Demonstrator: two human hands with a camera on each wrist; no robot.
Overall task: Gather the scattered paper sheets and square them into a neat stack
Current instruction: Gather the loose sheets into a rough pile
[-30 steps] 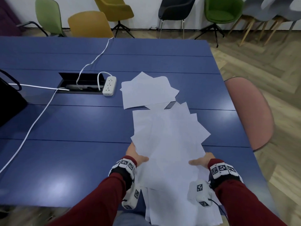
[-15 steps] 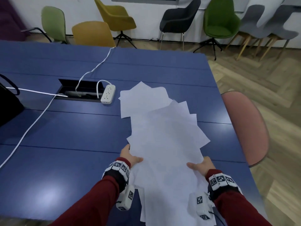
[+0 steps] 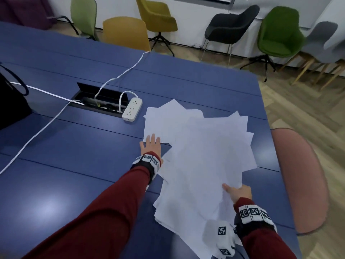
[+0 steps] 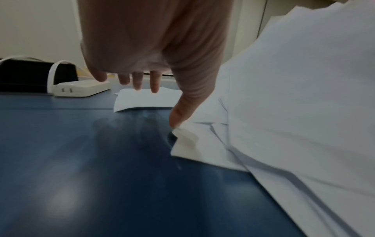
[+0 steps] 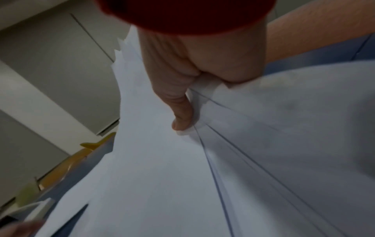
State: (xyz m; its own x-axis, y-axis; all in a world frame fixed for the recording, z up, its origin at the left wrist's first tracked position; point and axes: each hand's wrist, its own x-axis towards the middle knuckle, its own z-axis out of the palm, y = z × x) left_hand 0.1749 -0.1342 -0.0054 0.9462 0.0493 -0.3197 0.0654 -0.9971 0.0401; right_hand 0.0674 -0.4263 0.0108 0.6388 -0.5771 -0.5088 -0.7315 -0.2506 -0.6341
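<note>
Two groups of white paper sheets are on the long blue table (image 3: 74, 146): a fanned, loosely gathered bundle of white sheets (image 3: 205, 161) nearer me, and a smaller cluster of loose white sheets (image 3: 168, 120) beyond it, next to the white power strip (image 3: 132, 109). My right hand (image 3: 239, 192) pinches the bundle at its near right edge, thumb on top and the other digits hidden beneath the paper (the right wrist view confirms the thumb bearing down on several layered edges). My left hand (image 3: 151, 146) is released, fingers (image 4: 155, 83) straight and spread, reaching to the near corner of the far cluster; I cannot tell whether it touches the paper yet. Handling judgement: sheets are light, limp and slick against each other, so a one-sided pinch will let the fan sag and slide. Better to take hold along two opposite long edges, palms flat, then tap the short edge on the table to square. The far cluster should slide easily under flat fingers toward the bundle. Writing: none legible on any sheet; the wrist bands carry black-and-white square marker patterns only, no brand readable.
</note>
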